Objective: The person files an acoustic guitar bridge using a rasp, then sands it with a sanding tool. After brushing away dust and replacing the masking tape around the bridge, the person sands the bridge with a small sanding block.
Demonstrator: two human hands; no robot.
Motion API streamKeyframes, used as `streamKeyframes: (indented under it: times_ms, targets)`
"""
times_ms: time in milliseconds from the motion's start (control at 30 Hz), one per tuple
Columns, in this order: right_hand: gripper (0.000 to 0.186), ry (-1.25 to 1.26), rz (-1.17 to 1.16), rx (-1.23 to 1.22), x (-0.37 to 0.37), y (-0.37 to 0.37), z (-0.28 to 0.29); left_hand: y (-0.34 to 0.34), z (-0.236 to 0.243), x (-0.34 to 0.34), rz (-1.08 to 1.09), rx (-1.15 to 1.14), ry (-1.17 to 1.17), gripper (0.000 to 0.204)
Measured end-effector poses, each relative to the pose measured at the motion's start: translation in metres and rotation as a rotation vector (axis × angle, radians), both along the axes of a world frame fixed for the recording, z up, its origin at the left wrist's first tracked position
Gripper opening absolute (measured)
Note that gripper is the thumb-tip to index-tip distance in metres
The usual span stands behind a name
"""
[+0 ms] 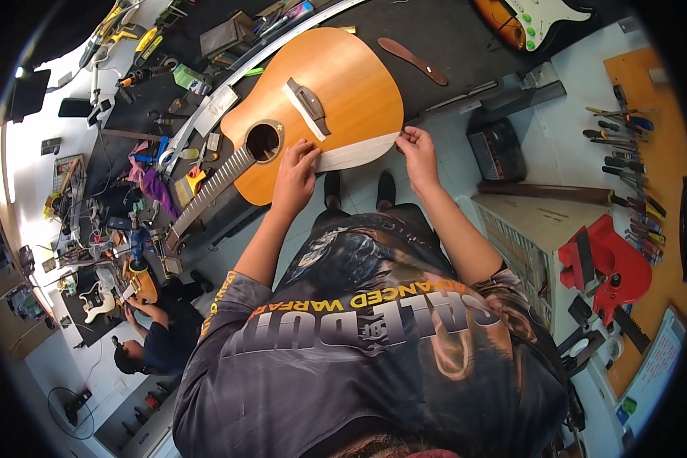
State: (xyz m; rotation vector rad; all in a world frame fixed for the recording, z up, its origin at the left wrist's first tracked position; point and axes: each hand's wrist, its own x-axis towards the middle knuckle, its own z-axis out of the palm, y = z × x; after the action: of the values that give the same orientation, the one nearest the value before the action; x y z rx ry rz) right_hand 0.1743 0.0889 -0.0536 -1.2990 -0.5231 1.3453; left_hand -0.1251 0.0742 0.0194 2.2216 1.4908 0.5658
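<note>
An acoustic guitar with a light wooden top lies face up on the dark bench, its neck pointing down-left. A bridge sits on the top with a pale strip beside it. A wide pale tape strip runs along the body's edge nearest me. My left hand is beside the soundhole, fingers curled and pressed together at the strip's left end. My right hand pinches the strip's other end at the body's right edge. The exact contact under my fingers is partly hidden.
A brown oblong object and an electric guitar are on the bench. Cluttered tools line the left. At right are a red guitar body, a screwdriver rack and a black machine. Another person works at lower left.
</note>
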Motion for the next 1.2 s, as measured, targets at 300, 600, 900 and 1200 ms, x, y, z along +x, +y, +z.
streamKeyframes:
  times_ms: [300,600,900,1200]
  targets:
    - [0.025,0.003,0.184,-0.019,0.026,0.012,0.008,-0.031,0.001,0.003,-0.007,0.135,0.149,0.043]
    - [0.013,-0.157,0.277,0.050,0.020,0.012,0.048,-0.032,-0.006,-0.005,0.079,0.076,0.005,0.039]
    - [0.023,-0.310,0.497,0.273,-0.021,0.023,0.122,-0.010,0.019,0.015,0.158,-0.052,-0.290,0.048]
    - [0.021,-0.165,0.640,0.520,-0.084,0.035,0.211,0.036,0.006,-0.040,0.057,-0.869,-0.756,0.018]
